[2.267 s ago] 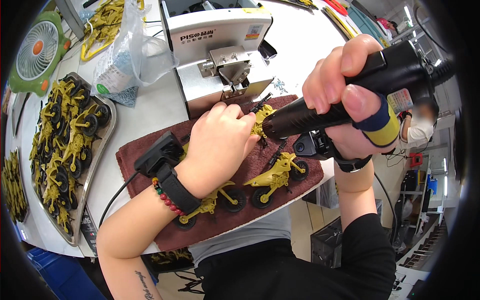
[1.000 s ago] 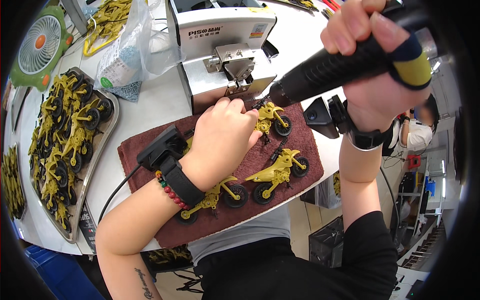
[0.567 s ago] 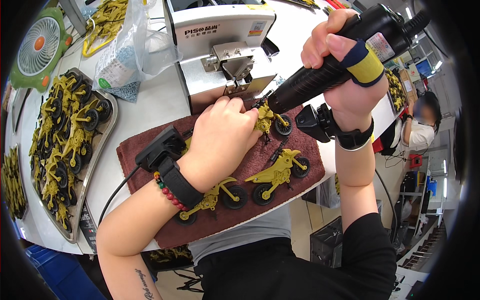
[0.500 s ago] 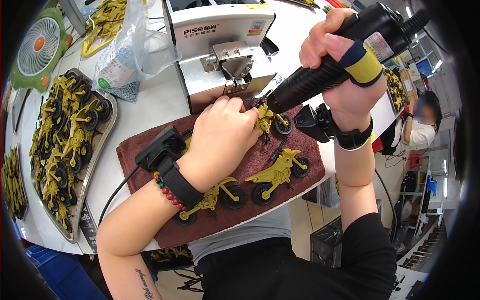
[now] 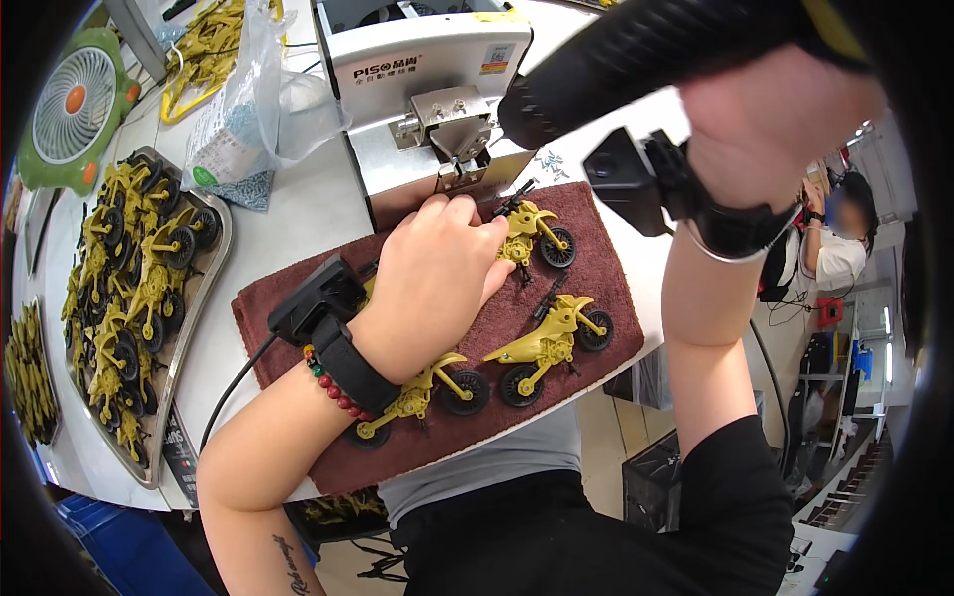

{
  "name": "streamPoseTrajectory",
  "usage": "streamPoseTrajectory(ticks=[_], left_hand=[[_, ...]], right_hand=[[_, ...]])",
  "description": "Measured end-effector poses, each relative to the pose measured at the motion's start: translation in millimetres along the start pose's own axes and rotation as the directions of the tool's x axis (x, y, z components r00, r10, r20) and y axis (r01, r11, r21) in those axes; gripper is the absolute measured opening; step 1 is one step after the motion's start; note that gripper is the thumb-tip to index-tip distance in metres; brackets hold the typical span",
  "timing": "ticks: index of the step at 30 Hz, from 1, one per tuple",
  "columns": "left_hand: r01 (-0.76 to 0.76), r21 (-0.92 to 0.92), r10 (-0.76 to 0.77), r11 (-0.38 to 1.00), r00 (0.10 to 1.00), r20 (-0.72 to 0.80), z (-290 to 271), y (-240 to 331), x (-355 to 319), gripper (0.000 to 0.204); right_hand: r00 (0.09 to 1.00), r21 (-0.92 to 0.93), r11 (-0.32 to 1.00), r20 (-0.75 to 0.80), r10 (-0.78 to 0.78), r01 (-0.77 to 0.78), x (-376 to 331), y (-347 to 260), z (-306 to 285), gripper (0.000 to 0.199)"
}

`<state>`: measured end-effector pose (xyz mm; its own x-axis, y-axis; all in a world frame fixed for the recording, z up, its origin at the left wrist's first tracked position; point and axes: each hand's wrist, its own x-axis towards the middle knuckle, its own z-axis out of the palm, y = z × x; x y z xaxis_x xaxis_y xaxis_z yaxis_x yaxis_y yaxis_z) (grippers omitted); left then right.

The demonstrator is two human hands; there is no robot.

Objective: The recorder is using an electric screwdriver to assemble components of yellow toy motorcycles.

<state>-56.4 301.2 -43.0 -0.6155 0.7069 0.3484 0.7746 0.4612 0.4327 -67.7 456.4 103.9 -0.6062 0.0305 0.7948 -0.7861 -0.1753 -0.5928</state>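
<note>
On a brown towel [image 5: 601,233], my left hand [image 5: 437,278] is closed on a yellow toy motorcycle [image 5: 522,236] with black wheels, its fingers covering the rear part. My right hand [image 5: 780,139], raised at the upper right, grips a black electric screwdriver [image 5: 646,65]. Most of its fingers are hidden or out of view. The screwdriver's front end is at the right of the steel outlet [image 5: 462,124] of a screw feeder [image 5: 427,45]. Two more toy motorcycles lie nearer me, one in full view [image 5: 542,348] and one [image 5: 417,399] partly behind my left wrist.
A metal tray [image 5: 221,273] heaped with yellow toy motorcycles stands at left, near a green fan [image 5: 75,99]. Behind it lies a clear bag [image 5: 234,139] of small screws. A few loose screws [image 5: 552,164] lie beside the feeder. A co-worker [image 5: 840,233] sits at far right.
My right hand has lifted the screwdriver off the held motorcycle and moved it up and away, its front end now beside the feeder outlet. My left hand stays on the motorcycle.
</note>
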Motion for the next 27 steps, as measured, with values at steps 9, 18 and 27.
streamPoseTrajectory(ticks=[9, 18, 27], left_hand=[[-0.002, -0.008, 0.002, 1.000, 1.000, 0.000, 2, -4, -2, 0.031], [0.001, 0.011, -0.001, 1.000, 1.000, -0.015, 3, -3, -2, 0.030], [0.010, 0.021, -0.010, 1.000, 1.000, -0.007, 3, -2, -2, 0.030]], right_hand=[[0.993, 0.079, 0.994, 0.079, -0.087, 0.081, 4, 39, 16, 0.029], [0.916, -0.074, 0.925, 0.130, 0.381, -0.374, -38, -38, -45, 0.023], [0.939, -0.040, 0.939, -0.066, 0.338, -0.341, -65, -29, -51, 0.021]])
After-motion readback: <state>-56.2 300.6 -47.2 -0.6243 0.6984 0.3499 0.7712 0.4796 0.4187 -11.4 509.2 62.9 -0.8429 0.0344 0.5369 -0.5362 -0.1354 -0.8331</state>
